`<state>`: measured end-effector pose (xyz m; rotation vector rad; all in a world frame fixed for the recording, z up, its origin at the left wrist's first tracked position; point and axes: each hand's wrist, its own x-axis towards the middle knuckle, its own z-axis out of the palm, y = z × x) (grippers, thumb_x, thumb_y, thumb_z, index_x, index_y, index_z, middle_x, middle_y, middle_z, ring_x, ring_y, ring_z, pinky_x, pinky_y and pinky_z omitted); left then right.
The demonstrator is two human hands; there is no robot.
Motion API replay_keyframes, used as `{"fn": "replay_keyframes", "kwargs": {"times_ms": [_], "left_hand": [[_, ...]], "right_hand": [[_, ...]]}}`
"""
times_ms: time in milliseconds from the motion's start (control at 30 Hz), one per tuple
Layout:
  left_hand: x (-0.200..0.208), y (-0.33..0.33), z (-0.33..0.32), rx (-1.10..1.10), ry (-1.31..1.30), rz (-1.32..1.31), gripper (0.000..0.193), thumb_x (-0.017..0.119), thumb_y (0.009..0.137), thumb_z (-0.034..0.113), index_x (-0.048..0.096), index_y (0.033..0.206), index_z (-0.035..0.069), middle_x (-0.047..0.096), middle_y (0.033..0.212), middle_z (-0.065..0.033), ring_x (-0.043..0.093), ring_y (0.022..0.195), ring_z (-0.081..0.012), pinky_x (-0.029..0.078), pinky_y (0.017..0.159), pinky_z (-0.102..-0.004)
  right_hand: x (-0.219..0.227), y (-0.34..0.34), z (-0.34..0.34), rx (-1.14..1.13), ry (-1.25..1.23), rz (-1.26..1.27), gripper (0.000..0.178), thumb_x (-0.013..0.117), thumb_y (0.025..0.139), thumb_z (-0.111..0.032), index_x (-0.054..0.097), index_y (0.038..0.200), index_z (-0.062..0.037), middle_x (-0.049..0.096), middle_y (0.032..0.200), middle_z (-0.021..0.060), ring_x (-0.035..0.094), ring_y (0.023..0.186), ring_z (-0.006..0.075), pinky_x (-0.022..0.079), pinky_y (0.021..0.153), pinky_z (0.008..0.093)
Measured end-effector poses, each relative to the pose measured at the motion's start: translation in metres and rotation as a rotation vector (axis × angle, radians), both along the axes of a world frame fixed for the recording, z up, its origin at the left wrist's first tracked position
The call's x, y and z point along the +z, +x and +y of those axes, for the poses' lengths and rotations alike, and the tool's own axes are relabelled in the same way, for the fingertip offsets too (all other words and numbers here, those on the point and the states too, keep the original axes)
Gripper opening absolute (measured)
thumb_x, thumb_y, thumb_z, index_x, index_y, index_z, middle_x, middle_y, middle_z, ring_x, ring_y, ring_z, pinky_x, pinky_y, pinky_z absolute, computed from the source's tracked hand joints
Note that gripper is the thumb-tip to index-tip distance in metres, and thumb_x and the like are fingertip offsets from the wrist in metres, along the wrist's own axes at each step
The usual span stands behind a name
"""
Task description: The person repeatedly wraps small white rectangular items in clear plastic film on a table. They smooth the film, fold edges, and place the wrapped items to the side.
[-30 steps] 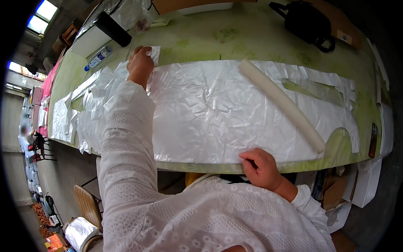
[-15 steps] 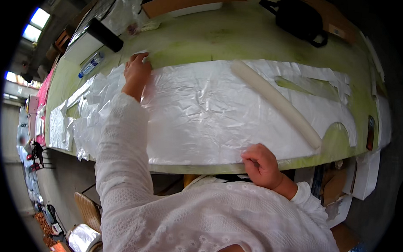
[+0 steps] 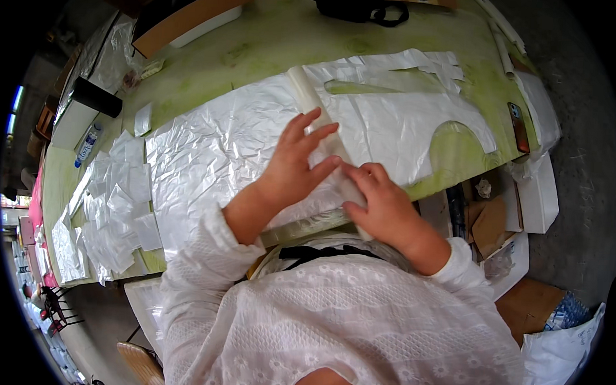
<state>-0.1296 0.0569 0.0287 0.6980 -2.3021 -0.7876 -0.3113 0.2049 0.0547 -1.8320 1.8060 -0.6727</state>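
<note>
A pale, slim roll (image 3: 302, 90) lies slantwise across a large, crinkled sheet of white plastic film (image 3: 208, 138) on the green table (image 3: 266, 28). My left hand (image 3: 292, 161) is over the roll's left side with its fingers spread. At the roll's near part is my right hand (image 3: 385, 205), its thumb and forefinger apart and reaching onto the roll; neither hand visibly grips it. The film's right end has a long slit and a rounded cut-out. Several small clear plastic pieces (image 3: 114, 220) overlap to the left, beside a small white packet (image 3: 142, 119).
A black cylinder (image 3: 96, 97) and a plastic bottle (image 3: 88, 145) stand or lie at the left. At the far side are a cardboard box (image 3: 192, 19) and a black bag (image 3: 342, 3). A phone (image 3: 518, 126) rests near the right edge, with boxes (image 3: 538, 194) below.
My left hand has come from the far left edge of the film to the roll. My right hand has moved onto the roll from the near edge. The view has turned rightward.
</note>
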Motion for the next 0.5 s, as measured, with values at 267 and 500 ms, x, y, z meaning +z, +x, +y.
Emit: {"fn": "replay_keyframes", "kwargs": {"times_ms": [267,500], "left_hand": [[-0.005,-0.025,0.036,0.126,-0.238,-0.217,0.046,0.074,0.090,0.021,0.065,0.134,0.012,0.052,0.151,-0.0141,0.042,0.142,-0.0427,0.033,0.118,-0.0548],[0.012,-0.103,0.038,-0.185,0.007,-0.102,0.037,0.072,0.089,0.012,0.068,0.126,0.011,0.064,0.133,-0.0126,0.067,0.110,-0.0331,0.056,0.093,-0.0398]], "right_hand": [[-0.025,-0.048,0.012,-0.254,-0.280,-0.026,0.033,0.069,0.090,-0.015,0.069,0.122,-0.0073,0.065,0.124,0.0140,0.068,0.095,0.0329,0.056,0.082,0.0405],[-0.029,-0.060,0.032,-0.260,-0.124,-0.431,0.016,0.067,0.095,-0.013,0.071,0.107,-0.0030,0.072,0.084,0.0137,0.068,0.072,0.0267,0.053,0.069,0.0346]]}}
